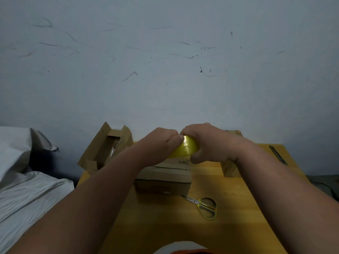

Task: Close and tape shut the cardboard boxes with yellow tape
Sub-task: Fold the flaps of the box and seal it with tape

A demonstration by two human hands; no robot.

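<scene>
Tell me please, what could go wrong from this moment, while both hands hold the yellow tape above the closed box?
1. Both hands, left hand and right hand, grip the yellow tape roll; nothing holds the closed box, so it may slide.
2. The scissors lie apart, so cutting needs one hand to let go.
3. The open box overhangs the table edge and could tip.
</scene>
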